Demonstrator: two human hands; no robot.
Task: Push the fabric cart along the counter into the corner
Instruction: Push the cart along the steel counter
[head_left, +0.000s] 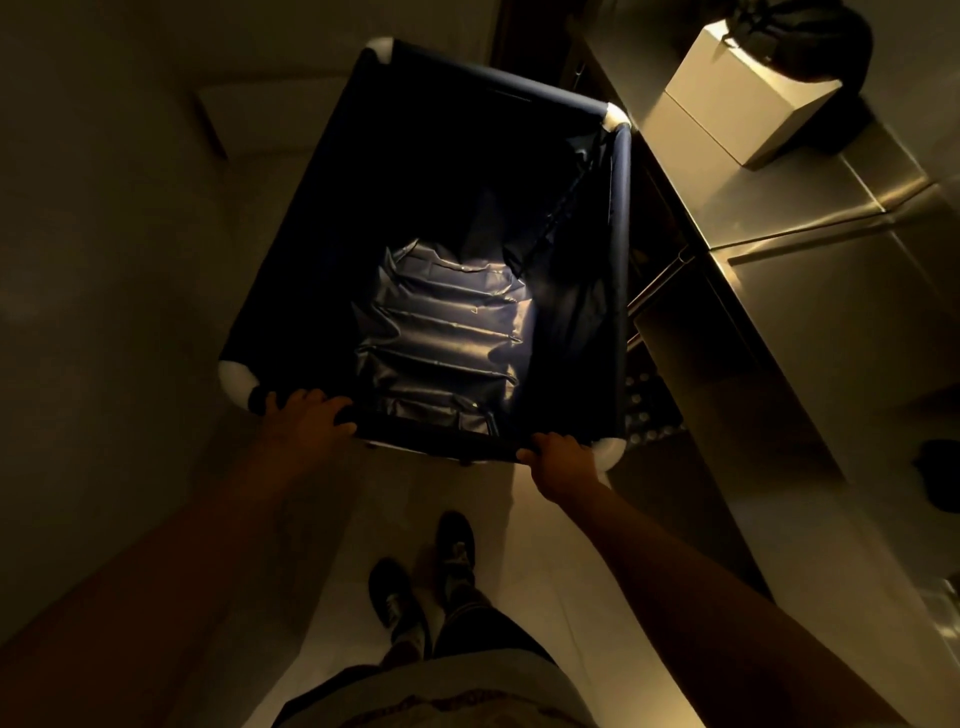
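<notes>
Hands: left hand (306, 415) and right hand (558, 460) clenched on near rail | fabric cart (447, 249): long axis directed ahead | worktop (810, 291): alongside at right, right hand nearer.

Your arms are bare, no sleeves in view, no watch or rings visible on the left hand (306, 415) or right hand (563, 460). Dark low shoes with pale laces: left shoe (390, 597), right shoe (456, 540) at its 1 o'clock. Patterned dark-and-light socks above them. Grey shorts (483, 686) at 6 o'clock of frame; lighting too dim for finer colour.
</notes>
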